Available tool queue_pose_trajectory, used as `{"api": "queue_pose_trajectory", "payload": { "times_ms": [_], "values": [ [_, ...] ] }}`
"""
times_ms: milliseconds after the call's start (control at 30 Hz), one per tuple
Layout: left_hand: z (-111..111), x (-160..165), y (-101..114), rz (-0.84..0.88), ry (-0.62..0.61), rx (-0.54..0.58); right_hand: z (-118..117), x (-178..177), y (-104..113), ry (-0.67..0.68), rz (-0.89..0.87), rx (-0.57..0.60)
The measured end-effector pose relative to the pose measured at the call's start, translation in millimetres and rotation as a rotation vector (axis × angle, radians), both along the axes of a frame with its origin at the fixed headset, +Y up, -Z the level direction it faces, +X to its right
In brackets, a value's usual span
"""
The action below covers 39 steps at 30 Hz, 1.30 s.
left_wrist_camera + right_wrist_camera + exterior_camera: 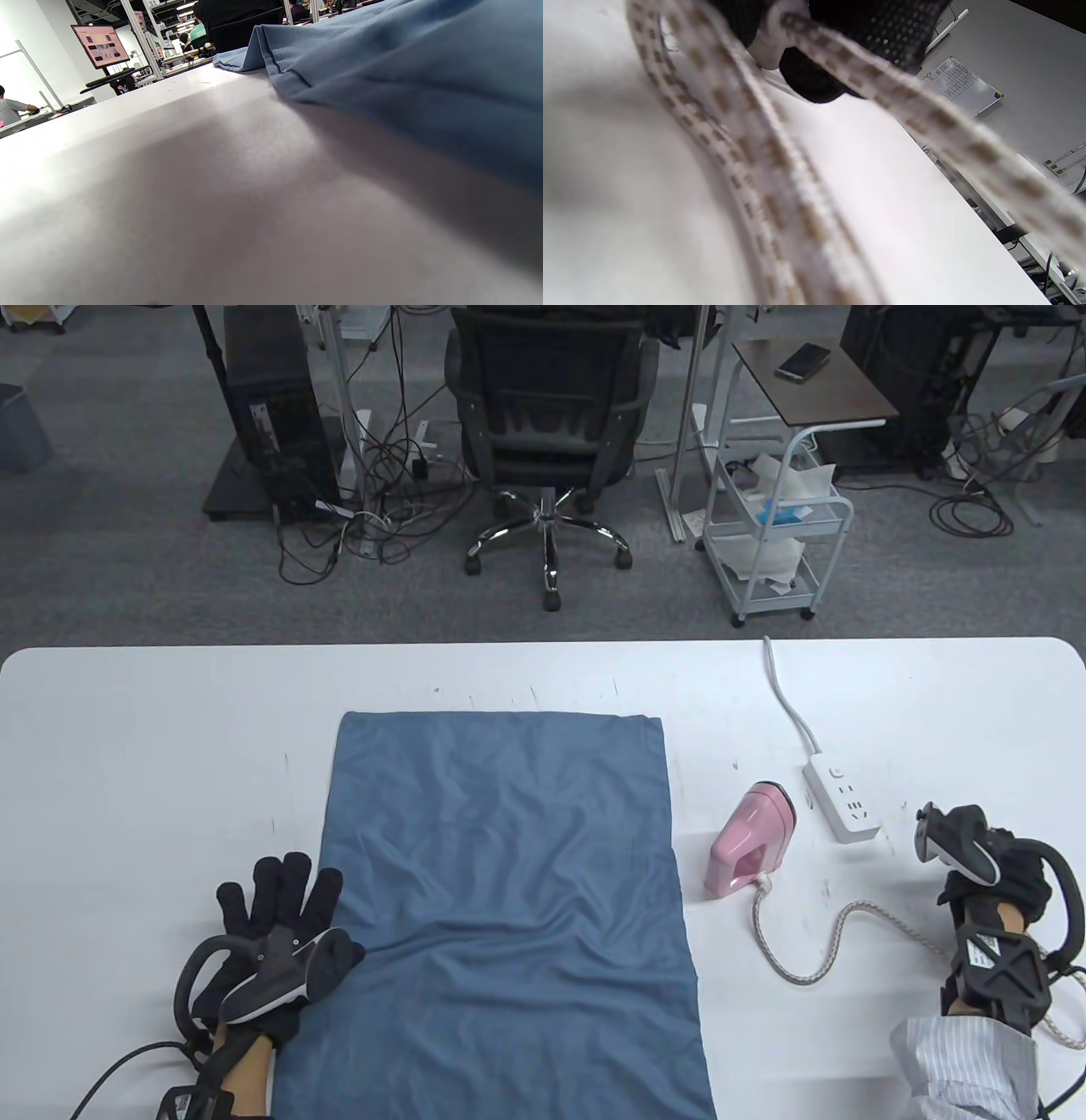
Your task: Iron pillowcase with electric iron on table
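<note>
The blue pillowcase (509,891) lies spread and wrinkled in the middle of the white table (153,746). It also shows in the left wrist view (403,63), with its edge slightly raised. The pink iron (751,840) stands on the table just right of it. Its braided cord (814,963) loops right to my right hand (976,891). In the right wrist view the gloved fingers (814,80) grip the cord (840,63) at its white end. My left hand (280,891) rests flat on the table with fingers spread, touching the pillowcase's left edge.
A white power strip (840,802) lies behind the iron at the right, and its cable (789,704) runs off the far edge. Beyond the table stand an office chair (551,415) and a white trolley (776,534).
</note>
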State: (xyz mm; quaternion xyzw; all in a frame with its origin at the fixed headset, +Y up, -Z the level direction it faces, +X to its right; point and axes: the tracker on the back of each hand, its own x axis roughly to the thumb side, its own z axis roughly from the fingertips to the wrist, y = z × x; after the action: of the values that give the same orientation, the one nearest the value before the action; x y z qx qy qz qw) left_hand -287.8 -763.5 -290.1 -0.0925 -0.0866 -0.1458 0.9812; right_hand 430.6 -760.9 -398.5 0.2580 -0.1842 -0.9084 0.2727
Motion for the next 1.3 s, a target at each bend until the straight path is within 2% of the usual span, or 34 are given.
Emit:
{"api": "queue_pose_trajectory", "payload": {
  "times_ms": [200,300,433,733,833,933,1300],
  "values": [
    [0,0,0,0.001,-0.006,0.004,2,-7,7,0.024,0.008,0.009],
    [0,0,-1,0.004,-0.011,0.007,4,-17,20,0.066,-0.031,0.058],
    [0,1,-1,0.002,-0.016,0.011,6,-32,44,0.132,-0.073,0.157],
    [0,2,0,0.012,-0.029,0.033,15,-64,92,0.301,-0.35,0.456],
    [0,2,0,0.013,-0.03,0.035,15,-72,93,0.358,-0.445,0.49],
    [0,2,0,0.014,-0.031,0.036,11,-78,87,0.386,-0.495,0.467],
    [0,1,-1,0.019,-0.026,0.033,-11,-76,45,0.306,-0.528,0.395]
  ]
}}
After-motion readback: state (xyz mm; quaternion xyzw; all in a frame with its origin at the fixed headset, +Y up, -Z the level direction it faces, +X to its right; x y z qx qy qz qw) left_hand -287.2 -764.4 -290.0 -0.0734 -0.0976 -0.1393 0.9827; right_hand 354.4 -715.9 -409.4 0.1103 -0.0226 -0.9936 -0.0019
